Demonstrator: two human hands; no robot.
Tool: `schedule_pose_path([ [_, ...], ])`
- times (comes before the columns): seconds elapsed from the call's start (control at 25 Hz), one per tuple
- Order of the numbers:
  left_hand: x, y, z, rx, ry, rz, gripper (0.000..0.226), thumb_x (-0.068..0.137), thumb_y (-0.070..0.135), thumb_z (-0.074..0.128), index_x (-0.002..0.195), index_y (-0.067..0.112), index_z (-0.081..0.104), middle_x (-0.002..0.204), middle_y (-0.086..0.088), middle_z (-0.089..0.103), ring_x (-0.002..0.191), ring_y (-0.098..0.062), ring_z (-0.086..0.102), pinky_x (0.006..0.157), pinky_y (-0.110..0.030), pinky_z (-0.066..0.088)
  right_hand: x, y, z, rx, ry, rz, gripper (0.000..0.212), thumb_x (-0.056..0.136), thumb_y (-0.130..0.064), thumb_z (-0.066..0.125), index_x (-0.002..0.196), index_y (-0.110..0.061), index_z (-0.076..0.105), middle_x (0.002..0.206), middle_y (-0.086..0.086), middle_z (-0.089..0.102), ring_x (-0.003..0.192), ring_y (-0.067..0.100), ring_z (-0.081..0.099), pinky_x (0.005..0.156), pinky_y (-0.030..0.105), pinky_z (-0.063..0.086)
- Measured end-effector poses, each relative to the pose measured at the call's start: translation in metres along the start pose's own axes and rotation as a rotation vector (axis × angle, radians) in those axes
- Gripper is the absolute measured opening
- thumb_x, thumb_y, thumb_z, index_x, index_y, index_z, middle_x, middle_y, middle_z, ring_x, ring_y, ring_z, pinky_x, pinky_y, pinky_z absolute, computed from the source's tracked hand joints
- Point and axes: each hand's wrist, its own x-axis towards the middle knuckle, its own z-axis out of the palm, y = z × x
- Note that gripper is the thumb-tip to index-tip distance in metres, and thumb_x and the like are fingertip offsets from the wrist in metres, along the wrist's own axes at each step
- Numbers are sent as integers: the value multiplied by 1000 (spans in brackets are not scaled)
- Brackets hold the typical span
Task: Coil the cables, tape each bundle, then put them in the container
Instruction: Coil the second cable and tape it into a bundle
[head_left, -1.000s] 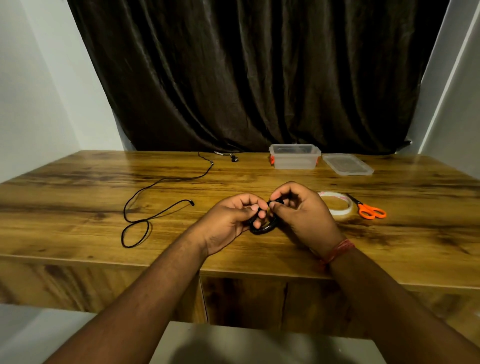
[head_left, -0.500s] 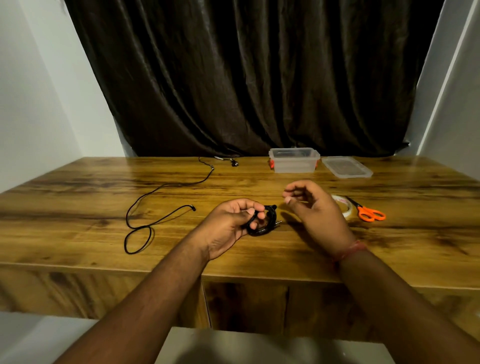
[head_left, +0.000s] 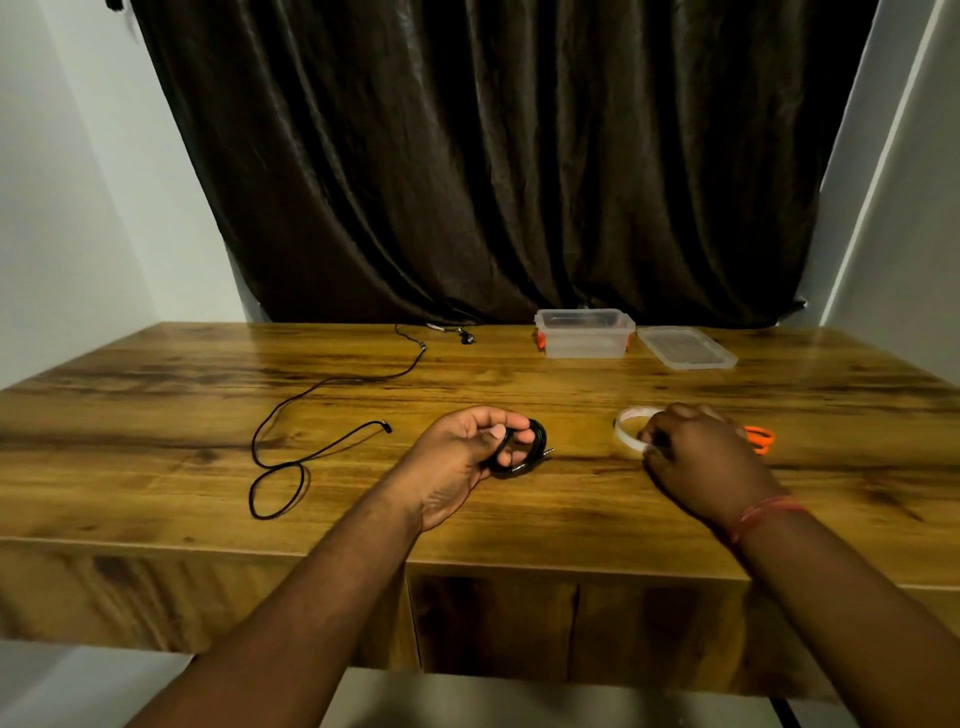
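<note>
One coiled cable (head_left: 524, 448) sits gripped in the left hand (head_left: 462, 457); the right hand (head_left: 698, 457) grasps the tape roll (head_left: 631, 427)

Wooden table (head_left: 156, 395) w/ dark grain streaks, seen from front edge; a cabinet panel (head_left: 493, 618) shows below its lip. Dark brown curtain (head_left: 493, 171) hangs in folds behind the far edge, centre of view. Pale walls on both sides: left wall (head_left: 62, 208), right wall (head_left: 909, 208). Light floor strip (head_left: 467, 701) at bottom.
</note>
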Motion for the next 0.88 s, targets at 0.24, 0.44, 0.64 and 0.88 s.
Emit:
schedule_pose_path([
  [0.24,5,-1,7,174,254,92,29,103,1,39,98,11,66,90,-4,64,75,-12,57,85,-29,48,-3,-46,-2,359,65,-250,5,95,-27,55,98,-25,59,94,-9,61,89,12,53,76,28,38],
  [0.44,9,-10,8,620,420,233,17,103,17,45,110,19,60,110,0,61,97,-13,59,81,-20,46,12,-87,14,488,31,-329,6,95,-27,56,99,-25,59,90,-10,61,83,11,55,70,29,41],
  [0.64,9,-8,10,803,443,289,26,91,28,68,112,18,58,105,7,53,92,-7,56,79,-19,48,16,-89,21,510,39,-389,9,95,-32,55,99,-24,59,94,-8,64,88,14,56,76,35,47],
  [0.88,3,-5,11,743,444,250,20,97,31,59,113,20,62,110,9,58,98,-4,57,81,-26,52,11,-84,18,545,96,-360,4,95,-26,56,97,-29,59,88,-14,57,85,13,52,70,30,40],
])
